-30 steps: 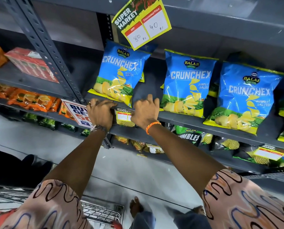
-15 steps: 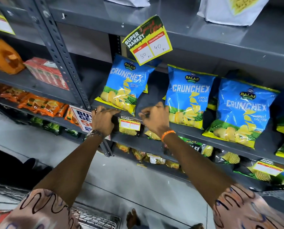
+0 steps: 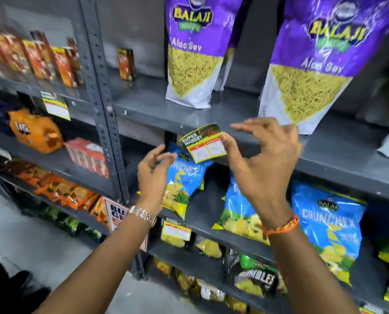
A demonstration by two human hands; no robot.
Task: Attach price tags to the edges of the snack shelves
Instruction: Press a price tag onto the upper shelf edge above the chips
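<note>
A paper price tag (image 3: 204,142) hung on the front edge of the grey metal shelf (image 3: 157,114), near the middle of the frame. It was a flat rectangle — tilted, its long side running up toward the right, its white price boxes at the bottom. The right hand (image 3: 266,168) had its thumb touching the tag's right edge, its other fingers spread wide and holding nothing. The left hand (image 3: 152,177) was just below and left of the tag — loosely curled, empty. Shiny blue chip bags (image 3: 331,225) sat on the lower shelf.
</note>
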